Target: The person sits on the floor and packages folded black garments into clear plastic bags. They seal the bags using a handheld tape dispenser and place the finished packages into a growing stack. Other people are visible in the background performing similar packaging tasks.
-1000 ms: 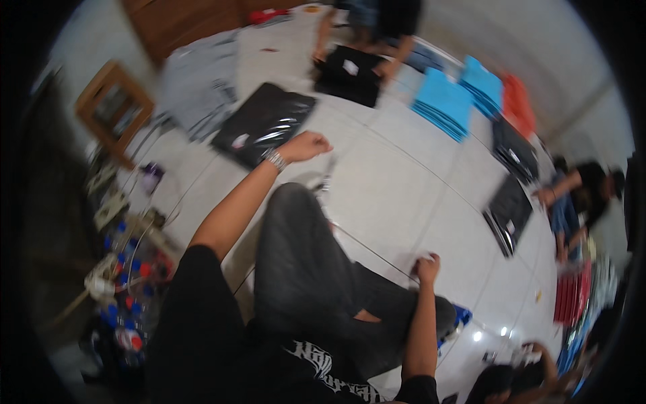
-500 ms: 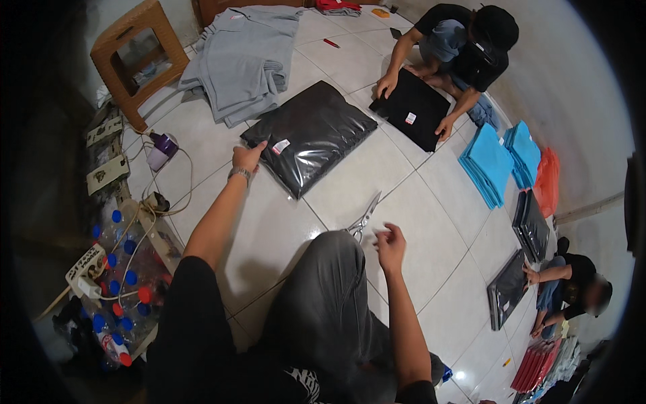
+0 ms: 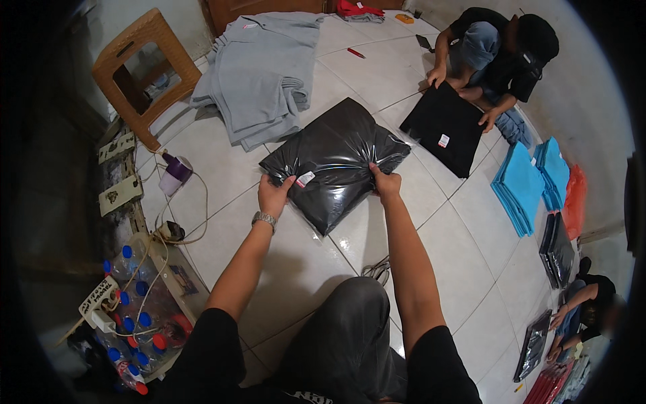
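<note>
A black folded garment in a clear plastic bag (image 3: 330, 161), with a small white label, is in front of me over the tiled floor. My left hand (image 3: 273, 195), a watch on its wrist, grips the bag's near left edge with the thumb on top. On the right side, my right hand (image 3: 385, 182) pinches the bag, and the plastic creases toward both thumbs. The fingers underneath are hidden. Metal scissors (image 3: 378, 271) lie beside my knee, mostly covered by the knee and my right forearm.
Grey garments (image 3: 259, 81) are piled far left by a brown plastic stool (image 3: 145, 74). A co-worker handles a black folded garment (image 3: 444, 128) at far right, near blue folded garments (image 3: 518, 188). Another co-worker sits lower right. Cables and a crate of bottles (image 3: 145, 303) stand left.
My right hand has moved from beside the scissors up to the bag and taken hold of its right side. The left hand still grips the bag. The view has shifted.
</note>
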### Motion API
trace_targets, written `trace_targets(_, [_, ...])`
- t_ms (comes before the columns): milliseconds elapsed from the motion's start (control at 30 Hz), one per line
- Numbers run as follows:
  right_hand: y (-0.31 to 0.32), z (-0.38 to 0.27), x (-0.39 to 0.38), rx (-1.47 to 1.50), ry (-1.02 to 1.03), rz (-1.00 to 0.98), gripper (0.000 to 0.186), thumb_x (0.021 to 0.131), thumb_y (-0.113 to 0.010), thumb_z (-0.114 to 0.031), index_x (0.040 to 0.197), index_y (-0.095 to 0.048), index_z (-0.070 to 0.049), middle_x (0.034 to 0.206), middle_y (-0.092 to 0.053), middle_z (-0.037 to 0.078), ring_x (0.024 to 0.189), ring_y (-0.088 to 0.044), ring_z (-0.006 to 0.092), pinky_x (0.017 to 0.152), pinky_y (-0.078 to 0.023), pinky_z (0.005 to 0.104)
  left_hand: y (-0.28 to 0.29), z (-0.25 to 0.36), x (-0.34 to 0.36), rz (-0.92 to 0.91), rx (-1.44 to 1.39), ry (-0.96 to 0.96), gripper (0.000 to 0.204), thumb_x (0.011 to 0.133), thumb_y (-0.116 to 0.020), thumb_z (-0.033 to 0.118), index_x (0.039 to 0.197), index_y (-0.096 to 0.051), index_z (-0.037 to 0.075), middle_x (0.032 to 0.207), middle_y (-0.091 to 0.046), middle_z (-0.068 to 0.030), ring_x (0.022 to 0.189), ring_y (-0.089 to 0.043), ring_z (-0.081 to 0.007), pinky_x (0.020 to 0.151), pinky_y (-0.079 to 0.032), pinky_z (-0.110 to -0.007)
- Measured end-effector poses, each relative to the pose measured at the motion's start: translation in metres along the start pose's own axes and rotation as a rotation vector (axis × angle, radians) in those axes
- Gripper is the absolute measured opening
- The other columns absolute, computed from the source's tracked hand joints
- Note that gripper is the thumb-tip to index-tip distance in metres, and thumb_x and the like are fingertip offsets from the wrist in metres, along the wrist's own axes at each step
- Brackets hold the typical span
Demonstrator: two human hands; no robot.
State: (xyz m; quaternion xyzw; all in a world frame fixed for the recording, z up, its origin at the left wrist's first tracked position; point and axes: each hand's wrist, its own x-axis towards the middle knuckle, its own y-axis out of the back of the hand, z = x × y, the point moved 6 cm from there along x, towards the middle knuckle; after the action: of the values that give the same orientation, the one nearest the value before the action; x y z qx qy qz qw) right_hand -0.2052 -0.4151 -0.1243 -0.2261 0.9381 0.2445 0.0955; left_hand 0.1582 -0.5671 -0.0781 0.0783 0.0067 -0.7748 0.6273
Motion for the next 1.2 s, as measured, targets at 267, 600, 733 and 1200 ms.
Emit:
trace_targets(267, [0.016, 0.033, -0.178, 0.415, -0.304, -0.542, 0.032, 0.102, -0.069, -0.021, 0.115, -0.07, 0.008, 0.096, -0.076, 0.019, 0.082, -0.076, 0.0266, 0.067, -0.063, 0.0381, 0.079, -0.016, 0.004, 0.229, -0.141, 0.022, 0.05, 0.09, -0.086, 0.028, 0.123, -0.06, 0.001, 0.114, -0.069, -0.0089, 0.104, -0.067, -0.0152, 0.086, -0.056, -0.031])
trace_targets(600, [0.079, -0.118, -0.129, -0.527, 0.831, -0.068, 0.055, 0.102, -0.065, -0.044, 0.129, -0.066, 0.004, 0.12, -0.073, 0.025, 0.11, -0.072, 0.0392, 0.097, -0.057, 0.0458, 0.041, -0.011, -0.162, 0.221, -0.026, -0.031, 0.035, 0.098, -0.079, 0.024, 0.078, -0.056, 0.007, 0.067, -0.059, 0.0005, 0.056, -0.06, -0.0087, 0.048, -0.045, -0.026])
trace_targets(733, [0.036, -0.074, -0.061, -0.776, 0.442, -0.384, 0.085, 0.099, -0.061, -0.062, 0.157, -0.042, -0.002, 0.141, -0.063, 0.028, 0.126, -0.064, 0.0444, 0.109, -0.048, 0.0502, 0.011, -0.031, -0.203, 0.138, -0.27, 0.585, 0.056, 0.092, -0.085, 0.036, 0.119, -0.054, -0.003, 0.095, -0.07, -0.0121, 0.076, -0.076, -0.0229, 0.058, -0.059, -0.031])
trace_targets(1200, [0.268, 0.013, -0.16, -0.289, 0.088, -0.197, 0.063, 0.096, -0.074, -0.053, 0.1, -0.075, 0.01, 0.083, -0.074, 0.014, 0.073, -0.069, 0.0183, 0.07, -0.054, 0.0368, -0.185, 0.069, -0.112, -0.536, -0.147, 0.296, 0.033, 0.094, -0.077, 0.013, 0.119, -0.069, -0.006, 0.109, -0.076, -0.0146, 0.093, -0.074, -0.0208, 0.082, -0.059, -0.033])
